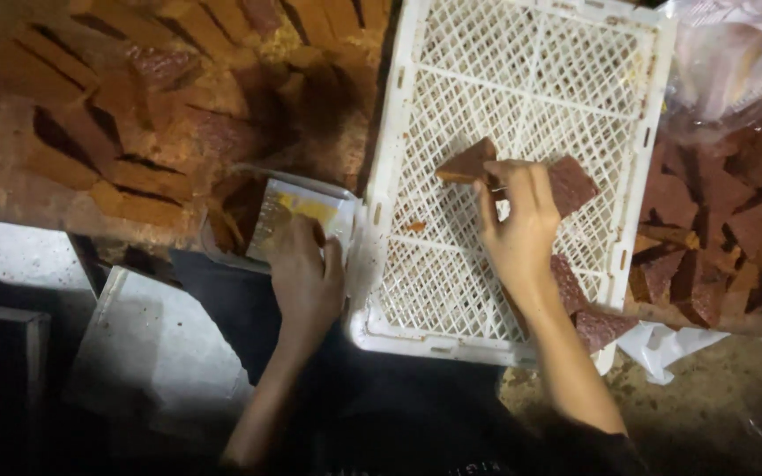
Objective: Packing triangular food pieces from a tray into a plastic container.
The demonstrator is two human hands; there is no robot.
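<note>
Right hand: the right hand (515, 231) hangs over the white plastic crate (522, 106), fingers curled and pinched on the brown slab pieces (474, 163), which it holds just above the mesh, so that the crate floor lies right under them.
Held pieces: one wedge-shaped piece sticks out to the left of the fingertips and a second, squarer one (572, 183) shows to the right behind the fingers; whether both are gripped or the second rests on the mesh, I cannot tell.
Left hand: the left hand (306, 275) presses down, closed over the near edge of a shiny packet (297, 211), seemingly pinning it flat beside the crate's left wall.
Packet: thin, glossy film, pale with a yellow patch, rectangular, lying partly on the brown slabs.
Crate: rigid moulded plastic, diamond lattice floor, low rim with slots; a small orange crumb (414, 226) sits on the mesh.
Cut slabs at left: the cut slab rows (116, 97) are a dense reddish-brown mass scored into long bars, matte and grainy, with dark gaps between cuts.
Loose pieces at right: the loose chunks (707, 229) are irregular triangles and squares, heaped just outside the crate.
Plastic bag: the clear bag (734, 62) is crumpled at the upper right corner.
Surface: the work surface (734, 405) is mottled, worn and brownish.
</note>
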